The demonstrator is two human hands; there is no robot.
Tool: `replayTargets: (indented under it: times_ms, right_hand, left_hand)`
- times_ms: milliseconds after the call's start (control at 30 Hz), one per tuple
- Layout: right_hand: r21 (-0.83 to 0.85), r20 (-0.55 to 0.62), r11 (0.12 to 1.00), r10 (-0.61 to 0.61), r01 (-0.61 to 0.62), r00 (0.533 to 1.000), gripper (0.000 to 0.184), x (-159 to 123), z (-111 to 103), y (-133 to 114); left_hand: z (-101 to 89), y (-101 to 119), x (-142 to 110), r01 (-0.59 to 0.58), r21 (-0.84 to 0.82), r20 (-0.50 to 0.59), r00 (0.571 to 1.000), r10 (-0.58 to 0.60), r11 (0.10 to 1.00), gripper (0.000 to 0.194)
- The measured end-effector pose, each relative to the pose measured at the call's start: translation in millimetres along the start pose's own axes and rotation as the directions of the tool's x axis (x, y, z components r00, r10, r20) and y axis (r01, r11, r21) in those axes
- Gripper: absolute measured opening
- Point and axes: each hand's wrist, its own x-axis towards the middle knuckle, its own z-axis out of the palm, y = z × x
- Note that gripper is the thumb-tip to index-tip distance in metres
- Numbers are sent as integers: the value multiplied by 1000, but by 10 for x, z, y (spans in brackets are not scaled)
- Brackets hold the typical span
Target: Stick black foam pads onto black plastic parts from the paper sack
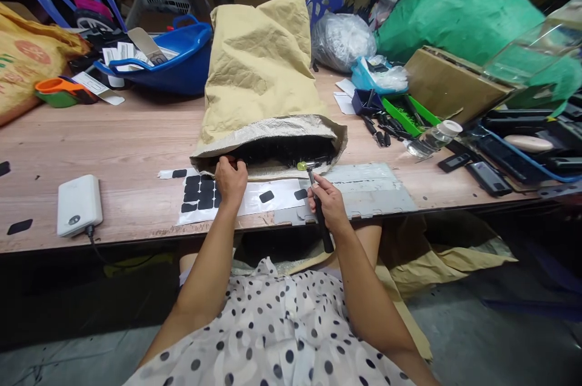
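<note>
A big tan paper sack lies on the wooden table with its open mouth facing me, dark contents inside. My left hand is closed at the sack's lower lip, fingers curled on something I cannot make out. My right hand grips the black handle of a small tool whose yellow-green head points at the sack's opening. Under both hands lies a white backing sheet with several black rounded stickers.
A white power bank with a cable sits at the left. A blue basin with cards stands behind. To the right are a grey sheet, a green tray, a small bottle, a cardboard box and dark trays.
</note>
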Motion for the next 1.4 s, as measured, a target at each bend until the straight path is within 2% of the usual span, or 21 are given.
replayTargets:
  times_ms: [67,133,267,367,500,533,600,667,733,767,833,1000,1233,1300,1400]
  right_hand:
    - [0,0,1000,0,0,1000,63,-3,2,-7]
    - [3,-8,1000,5,-5,1000,64,-7,7,-15]
    - [9,-17,1000,14,-14,1000,63,-16,15,-25]
    - [12,-14,1000,1,-1,1000,60,-20,14,-21]
    - [6,-5,1000,-7,7,1000,58,-19,2,-8]
    - [4,-3,1000,-5,5,1000,58,-19,0,-4]
    - [1,-3,1000,-6,6,1000,58,-17,-3,2]
    - [-2,-7,1000,-13,13,1000,59,-17,-3,8]
    - [-7,-8,1000,-19,19,1000,60,-18,0,14]
    - [-11,-7,1000,-20,20,1000,60,-20,1,16]
    - [-21,-5,1000,-20,20,1000,61,-25,5,20]
    - [-70,5,996,-54,54,999,61,-36,14,33]
    - [-274,83,951,-123,142,989,55,-105,30,97]
    - [-369,123,900,-198,230,972,49,-159,60,97]
    - [-475,228,768,-365,431,903,40,-252,131,67]
  left_hand:
    - [8,36,42,75,39,20,997,-75,996,26]
    - [-1,87,35,134,78,-3,991,-135,988,28]
    - [-52,129,-36,160,87,-65,986,-155,983,26]
    - [-112,29,-135,81,13,-91,993,-79,997,25]
    - [-199,-180,-357,-175,-80,-101,981,167,981,26]
    - [-215,-218,-417,-252,-97,-70,967,246,963,26]
    - [-228,-264,-518,-381,-150,58,918,393,912,25]
    - [-213,-277,-573,-460,-217,221,836,503,861,24]
    - [-178,-271,-581,-497,-256,335,759,559,829,24]
    - [-159,-266,-573,-509,-262,366,733,573,820,23]
    - [-122,-255,-545,-528,-257,390,710,587,809,23]
    - [-67,-239,-497,-529,-227,408,711,573,818,21]
    - [-73,-223,-473,-422,-246,424,763,488,873,17]
    - [-78,-207,-463,-402,-249,441,763,472,881,13]
    - [-71,-184,-446,-359,-242,469,770,433,901,13]
